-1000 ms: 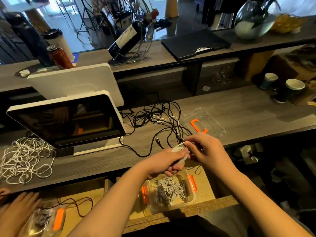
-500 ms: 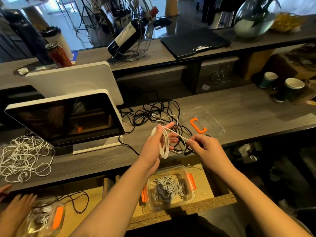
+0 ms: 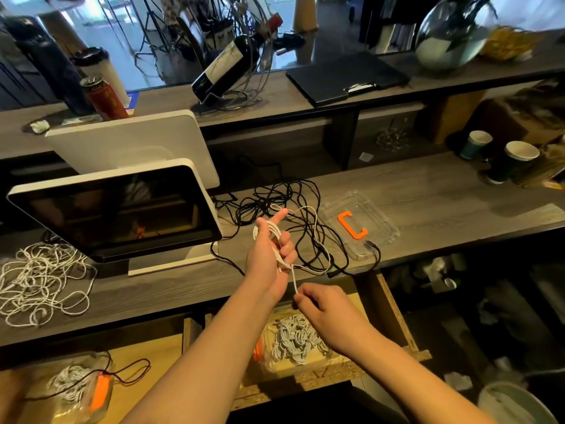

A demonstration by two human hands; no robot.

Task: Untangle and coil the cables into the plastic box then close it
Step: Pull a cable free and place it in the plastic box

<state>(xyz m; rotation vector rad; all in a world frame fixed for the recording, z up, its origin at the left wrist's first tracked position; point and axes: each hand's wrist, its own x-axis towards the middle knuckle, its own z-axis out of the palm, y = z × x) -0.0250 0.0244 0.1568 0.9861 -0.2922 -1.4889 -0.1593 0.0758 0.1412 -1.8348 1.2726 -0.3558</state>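
Note:
My left hand [image 3: 269, 249] is raised over the counter with loops of a white cable [image 3: 273, 232] wound round it; its fingers curl over the loops. Below it, my right hand [image 3: 321, 304] pinches the cable's loose end, pulled taut downward. A tangle of black cables [image 3: 275, 200] lies on the counter behind. The clear plastic box [image 3: 281, 359] holding coiled white cables sits open on the lower shelf under my forearms. Its clear lid [image 3: 376, 215] with an orange clip [image 3: 351, 224] lies on the counter to the right.
A tilted screen [image 3: 116, 209] stands at the left, beside a heap of white cable [image 3: 39, 280]. Another box [image 3: 82, 390] with cables sits at the lower left. Two paper cups [image 3: 507, 157] stand at the far right. A wine bottle [image 3: 223, 68] and a black folder [image 3: 345, 78] rest on the upper ledge.
My right hand moved from beside the left hand down toward me, drawing the white cable's end taut. My left hand keeps the loops and stays raised.

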